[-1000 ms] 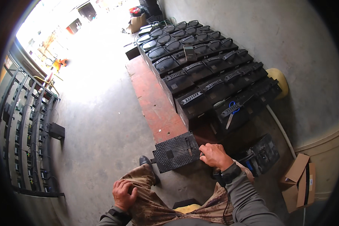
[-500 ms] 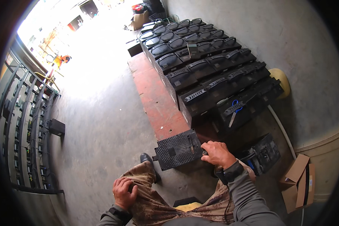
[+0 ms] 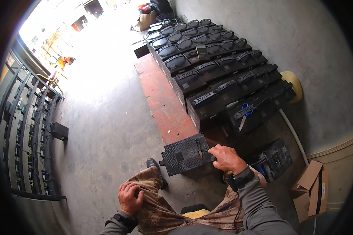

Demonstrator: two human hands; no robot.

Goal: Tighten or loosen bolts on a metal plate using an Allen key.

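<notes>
My right hand (image 3: 228, 159) is closed round a dark rounded thing (image 3: 213, 158), mostly hidden by the fingers, just right of a black textured case (image 3: 176, 150). The case has small holes along its edges and a dark square patch on top. Slim small tools (image 3: 200, 149) lie on its right part; their kind is too small to tell. On my left knee rests my left hand (image 3: 130, 199), thumb apart from the fingers, with a dark spot beside the thumb that I cannot make out.
Rows of black handled boxes (image 3: 219, 84) stand ahead on a red board (image 3: 164, 105), with blue-handled scissors (image 3: 245, 113) on the nearest row. At right are a black bin (image 3: 280, 154) and an open cardboard box (image 3: 312, 188). A metal rack (image 3: 27, 141) stands at left.
</notes>
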